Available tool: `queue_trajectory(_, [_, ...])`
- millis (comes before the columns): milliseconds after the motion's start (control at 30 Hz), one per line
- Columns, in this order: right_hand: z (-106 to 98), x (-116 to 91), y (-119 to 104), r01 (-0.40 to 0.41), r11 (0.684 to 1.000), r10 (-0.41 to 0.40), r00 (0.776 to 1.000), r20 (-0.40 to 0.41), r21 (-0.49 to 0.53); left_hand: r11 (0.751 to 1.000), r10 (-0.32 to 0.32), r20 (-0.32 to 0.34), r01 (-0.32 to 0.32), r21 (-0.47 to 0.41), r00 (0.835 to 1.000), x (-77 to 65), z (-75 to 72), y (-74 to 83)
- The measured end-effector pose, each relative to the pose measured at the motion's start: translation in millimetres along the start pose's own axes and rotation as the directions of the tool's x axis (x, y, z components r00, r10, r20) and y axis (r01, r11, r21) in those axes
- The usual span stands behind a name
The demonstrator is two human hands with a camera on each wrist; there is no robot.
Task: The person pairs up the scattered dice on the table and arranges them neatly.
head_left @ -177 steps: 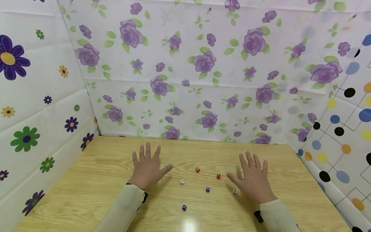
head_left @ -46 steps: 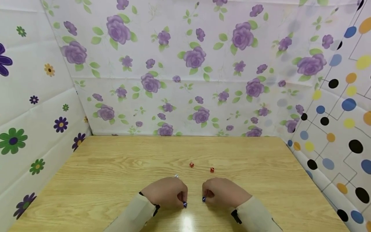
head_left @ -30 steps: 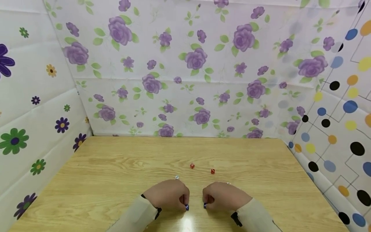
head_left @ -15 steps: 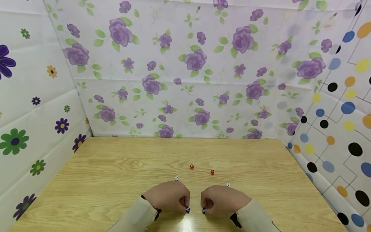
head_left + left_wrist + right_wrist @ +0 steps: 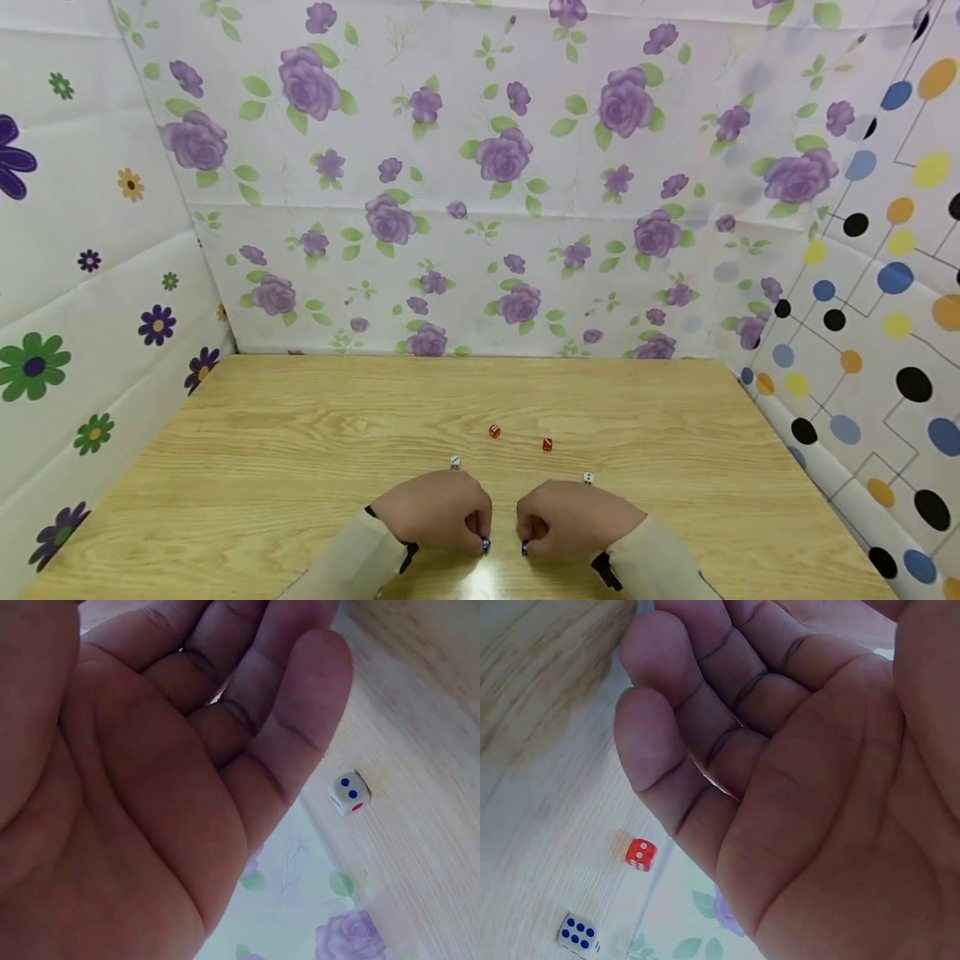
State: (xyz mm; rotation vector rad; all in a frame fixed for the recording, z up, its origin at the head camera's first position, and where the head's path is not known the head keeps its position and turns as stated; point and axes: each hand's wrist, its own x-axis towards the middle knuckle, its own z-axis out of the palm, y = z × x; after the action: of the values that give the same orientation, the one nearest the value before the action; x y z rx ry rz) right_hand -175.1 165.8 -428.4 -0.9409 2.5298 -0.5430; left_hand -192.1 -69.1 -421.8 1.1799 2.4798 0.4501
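Near the front of the wooden table, my left hand (image 5: 441,510) pinches a small blue die (image 5: 486,546) between its fingertips. Opposite it, my right hand (image 5: 573,518) pinches a second blue die (image 5: 525,547). Both dice sit low at the table surface, nearly level, with a small gap between them. In the left wrist view the curled fingers and palm fill much of the picture, and a white die (image 5: 349,793) lies beyond. The right wrist view has the palm, a red die (image 5: 641,855) and a white die (image 5: 578,933); the blue dice are hidden in both wrist views.
Behind the left hand lies a white die (image 5: 455,462), and behind the right hand another white die (image 5: 588,477). Farther back are two red dice, a left one (image 5: 494,431) and a right one (image 5: 547,445). Patterned cloth (image 5: 502,208) walls enclose the table (image 5: 337,408).
Both hands, spread open above the table at first, have come down and pinched the blue dice. The right blue die has moved toward the near edge, level with the left one.
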Motion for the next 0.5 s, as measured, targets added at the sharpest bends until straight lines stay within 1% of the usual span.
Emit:
queue_trajectory(100, [1.1,1.0,-1.4,0.006,1.0,-0.007,1.0,0.024,0.017,1.0,-0.003,0.003,0.003,-0.005,1.0,-0.8,1.0,0.8])
queue_trajectory(267, [1.3,2.5,-3.5,0.024,0.999,-0.026,0.998,0.06,0.03,1.0,0.011,0.007,-0.011,0.023,1.0,1.8,3.1,6.1])
queue_trajectory(400, [-1.4,1.4,-3.5,0.04,0.998,-0.043,0.997,0.069,0.047,1.0,0.014,0.019,-0.014,0.016,1.0,3.2,3.6,7.9])
queue_trajectory(500, [-3.6,-0.3,-2.2,0.047,0.996,-0.051,0.997,0.065,0.07,1.0,0.016,0.011,-0.016,0.001,1.0,1.0,2.6,7.0])
